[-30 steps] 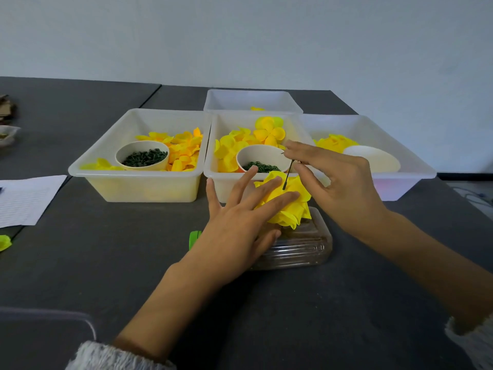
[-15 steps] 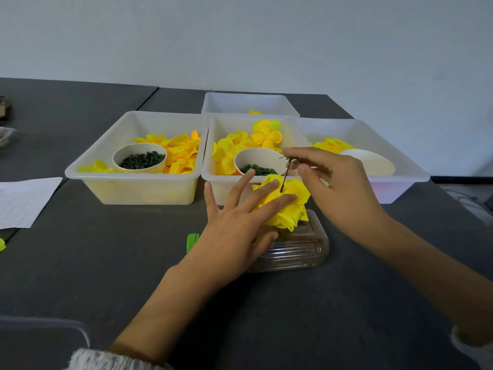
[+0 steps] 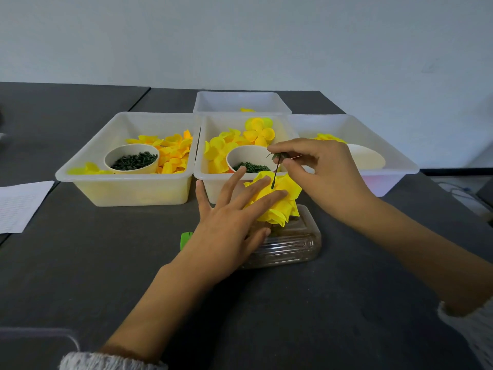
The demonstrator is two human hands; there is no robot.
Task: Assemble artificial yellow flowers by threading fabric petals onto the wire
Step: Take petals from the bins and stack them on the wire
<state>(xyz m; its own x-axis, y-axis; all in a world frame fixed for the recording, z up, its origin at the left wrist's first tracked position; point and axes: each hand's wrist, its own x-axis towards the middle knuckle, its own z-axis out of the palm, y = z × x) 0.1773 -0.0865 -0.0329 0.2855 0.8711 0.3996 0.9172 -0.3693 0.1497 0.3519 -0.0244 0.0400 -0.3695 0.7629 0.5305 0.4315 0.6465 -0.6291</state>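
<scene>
A stack of yellow petals (image 3: 277, 202) is already threaded on the wire (image 3: 275, 173), and judging by its thickness the flower seems nearly built. The petals are pressed down by the straight, open fingers of the left hand (image 3: 229, 222), over a clear box (image 3: 290, 244). The wire top is pinched by the right hand (image 3: 320, 172). At 11 o'clock, a tub (image 3: 88, 169) holds loose petals and a cup of green bits (image 3: 132, 161).

Matt fabric petals (image 3: 277, 201); glossy ribbed clear plastic box (image 3: 290, 244).
</scene>
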